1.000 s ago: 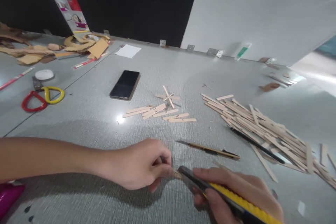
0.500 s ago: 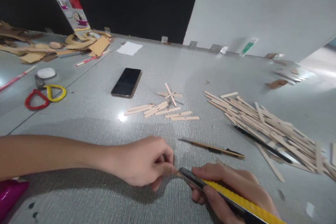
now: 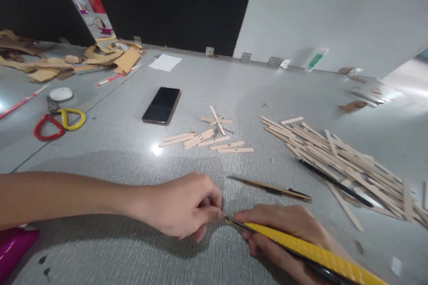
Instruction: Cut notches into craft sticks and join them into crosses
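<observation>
My left hand [image 3: 187, 207] is closed in a pinch on a small wooden stick, whose tip [image 3: 228, 220] pokes out past the thumb; the rest is hidden by the fingers. Gripped in my right hand [image 3: 284, 231] is a yellow and black utility knife [image 3: 301, 249], its front end touching or very near that tip. Beyond the hands lie several short popsicle sticks [image 3: 207, 139] with a few crossed sticks [image 3: 218, 120] just behind them. A thin craft knife [image 3: 270, 188] rests between my right hand and the large pile of popsicle sticks [image 3: 337, 164].
A phone [image 3: 162, 104] lies mid-table. To the left are scissors [image 3: 60, 122], a white mouse-like object [image 3: 61, 94] and cardboard scraps [image 3: 43, 64]. A black pen-like tool [image 3: 336, 182] rests against the pile. Dark and grey panels [image 3: 317, 9] stand along the back. A magenta object [image 3: 16, 249] is at lower left.
The utility knife has rolled in my right hand, so more of its yellow side faces up. My left hand keeps its pinch almost in place. The view has shifted slightly.
</observation>
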The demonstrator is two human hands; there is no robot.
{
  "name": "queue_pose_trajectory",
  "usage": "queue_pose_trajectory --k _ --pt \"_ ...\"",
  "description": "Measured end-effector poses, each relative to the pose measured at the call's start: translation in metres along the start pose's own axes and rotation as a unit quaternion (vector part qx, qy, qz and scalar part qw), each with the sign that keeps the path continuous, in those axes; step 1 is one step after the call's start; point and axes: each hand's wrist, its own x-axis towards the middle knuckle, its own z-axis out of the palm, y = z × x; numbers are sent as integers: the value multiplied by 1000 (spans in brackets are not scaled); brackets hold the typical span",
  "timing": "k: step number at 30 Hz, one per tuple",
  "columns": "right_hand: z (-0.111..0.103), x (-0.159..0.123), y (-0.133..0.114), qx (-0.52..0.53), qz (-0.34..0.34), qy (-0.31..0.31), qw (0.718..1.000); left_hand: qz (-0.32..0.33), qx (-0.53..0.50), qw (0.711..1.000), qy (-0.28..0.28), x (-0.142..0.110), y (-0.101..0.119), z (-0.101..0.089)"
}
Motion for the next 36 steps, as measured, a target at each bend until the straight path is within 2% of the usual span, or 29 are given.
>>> queue_pose_trajectory --k 7,9,12,14,17,20,25,30,36 --pt "0 -7 11 51 7 -39 998 -12 12 1000 -10 1 -1 0" --pt "-2 -10 12 69 10 -28 997 -14 12 1000 -18 1 -1 -1" --pt "-4 -12 11 109 72 11 991 -20 7 1000 -21 2 -2 -1" --pt "-5 -10 8 112 86 16 990 -23 4 999 -22 2 -2 -2" --pt "-4 -5 4 87 53 13 995 -24 3 999 -24 2 -1 -2" --pt "-3 -4 3 77 48 16 996 -27 2 999 -25 2 -1 -2" --pt "-1 -8 10 80 27 -25 996 -21 -11 999 -27 2 0 -2" --pt "-1 -9 14 74 12 -29 997 -21 -18 999 -28 2 1 -3" --pt "-6 1 2 1 -26 -37 999 -30 -12 999 -25 1 2 -3"
